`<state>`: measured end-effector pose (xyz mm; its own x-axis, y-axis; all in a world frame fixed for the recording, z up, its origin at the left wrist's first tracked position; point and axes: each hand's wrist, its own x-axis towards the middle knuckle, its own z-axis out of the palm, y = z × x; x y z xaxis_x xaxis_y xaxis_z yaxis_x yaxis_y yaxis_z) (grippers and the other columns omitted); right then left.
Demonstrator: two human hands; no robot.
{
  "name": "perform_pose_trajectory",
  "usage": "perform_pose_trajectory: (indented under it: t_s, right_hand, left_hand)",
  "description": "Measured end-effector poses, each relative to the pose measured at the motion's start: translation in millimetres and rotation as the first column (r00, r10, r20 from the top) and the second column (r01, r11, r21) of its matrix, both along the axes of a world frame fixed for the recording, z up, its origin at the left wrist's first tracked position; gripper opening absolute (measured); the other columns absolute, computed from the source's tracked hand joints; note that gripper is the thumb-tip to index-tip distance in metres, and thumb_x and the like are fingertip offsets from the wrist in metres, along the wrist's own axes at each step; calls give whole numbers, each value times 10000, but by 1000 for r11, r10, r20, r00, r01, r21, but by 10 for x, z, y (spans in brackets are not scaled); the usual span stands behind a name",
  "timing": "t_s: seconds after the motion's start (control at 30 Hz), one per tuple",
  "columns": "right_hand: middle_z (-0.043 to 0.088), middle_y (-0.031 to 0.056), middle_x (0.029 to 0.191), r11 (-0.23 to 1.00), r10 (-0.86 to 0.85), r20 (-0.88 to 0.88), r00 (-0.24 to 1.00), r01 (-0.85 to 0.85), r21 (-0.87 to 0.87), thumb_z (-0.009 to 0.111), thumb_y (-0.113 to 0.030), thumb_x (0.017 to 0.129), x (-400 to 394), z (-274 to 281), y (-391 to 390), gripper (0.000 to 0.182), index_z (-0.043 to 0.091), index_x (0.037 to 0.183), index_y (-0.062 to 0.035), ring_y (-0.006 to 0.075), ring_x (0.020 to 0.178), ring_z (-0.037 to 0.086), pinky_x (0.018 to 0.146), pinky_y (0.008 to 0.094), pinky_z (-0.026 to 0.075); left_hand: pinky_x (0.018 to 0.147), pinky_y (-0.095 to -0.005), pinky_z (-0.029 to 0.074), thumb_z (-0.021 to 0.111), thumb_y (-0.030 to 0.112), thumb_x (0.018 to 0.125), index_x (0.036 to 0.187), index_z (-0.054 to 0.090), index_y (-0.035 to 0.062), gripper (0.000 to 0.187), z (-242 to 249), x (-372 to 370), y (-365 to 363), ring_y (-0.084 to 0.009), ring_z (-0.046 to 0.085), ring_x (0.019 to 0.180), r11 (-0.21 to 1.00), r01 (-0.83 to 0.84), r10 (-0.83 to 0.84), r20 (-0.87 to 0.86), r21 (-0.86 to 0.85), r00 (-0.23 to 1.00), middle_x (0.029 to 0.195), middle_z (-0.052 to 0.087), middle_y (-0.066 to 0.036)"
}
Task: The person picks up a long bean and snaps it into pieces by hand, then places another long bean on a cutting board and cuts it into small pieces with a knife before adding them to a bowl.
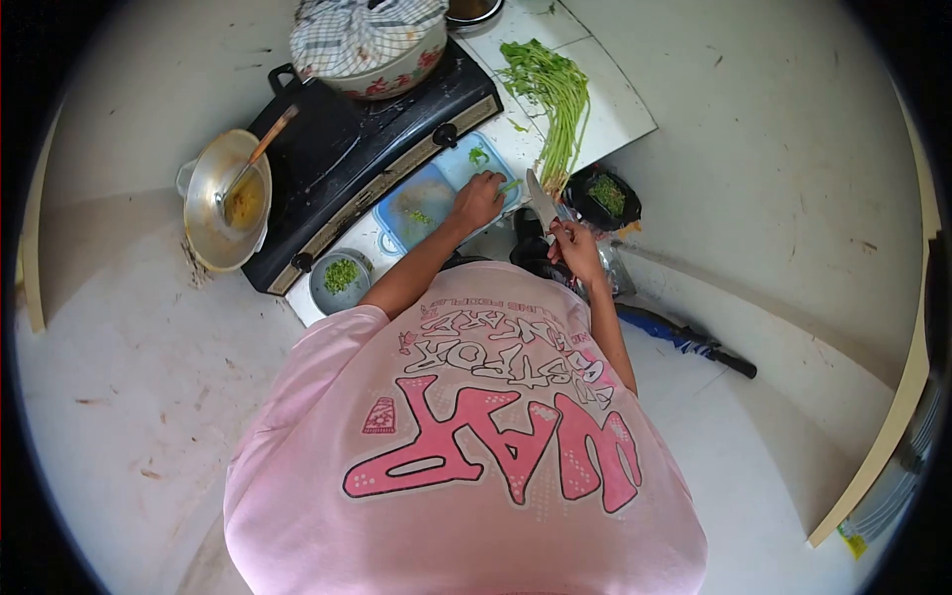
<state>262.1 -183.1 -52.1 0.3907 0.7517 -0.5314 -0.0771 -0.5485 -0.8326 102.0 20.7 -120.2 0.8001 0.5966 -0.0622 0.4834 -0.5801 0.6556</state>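
Note:
My left hand (479, 201) is closed over a short piece of green stem (510, 185) at the right part of a blue cutting board (401, 222). Just to the right, my right hand (573, 244) grips the handle of a knife (541, 198), its blade pointing up and away from me. Small chopped green bits and a few leaves (478, 157) lie on the board. Beyond the knife, a bunch of long green stalks with leaves (560, 99) rests on the white tiled counter (617, 121).
A bowl of chopped greens (319, 288) stands left of the board. Behind are a black stove (372, 178), a pan with a spatula (208, 233) and a cloth-covered flowered pot (407, 74). A black container with greens (629, 210) is at the right.

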Motion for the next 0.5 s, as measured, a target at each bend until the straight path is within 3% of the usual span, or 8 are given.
perform_pose_trajectory:
  t_s: [0.17,0.27,0.4,0.47,0.5]
  right_hand:
    - [664,104,633,997,-82,-14,997,82,10,582,-293,1063,20,5,-111,379,682,1007,69,139,528,634,544,285,503]
    - [667,104,634,998,-59,36,998,60,-13,580,-298,1065,107,88,-143,388,682,1003,71,139,540,645,554,285,513]
    - [671,101,634,996,-87,33,996,86,20,582,-292,1064,269,-80,-155,385,682,1001,75,139,547,650,556,287,516]
    - [671,99,634,998,-58,69,996,56,30,583,-288,1064,323,-98,-95,382,683,1002,76,137,550,650,558,287,518]
    - [673,100,640,998,-50,52,997,48,38,583,-285,1063,335,-101,-49,379,682,1002,76,137,556,652,560,287,519]
  left_hand:
    - [914,-516,534,705,104,857,1194,606,32,358,-189,204,-57,-405,643,1008,996,-3,7,-47,93,999,1064,687,-197]
    - [893,-519,543,692,54,841,1110,621,23,280,-192,239,-32,-418,659,975,1000,0,0,-37,3,999,979,722,-175]
    - [875,-432,569,709,38,865,1113,655,7,256,-216,249,1,-320,707,963,955,-97,116,51,-282,992,938,744,-139]
    - [870,-380,578,721,35,888,1124,669,-2,245,-131,228,17,-255,719,980,841,-182,257,81,-510,963,988,749,-122]
    - [885,-364,574,726,44,901,1141,669,0,251,-77,210,40,-230,712,995,693,-222,374,79,-686,924,1011,746,-106]
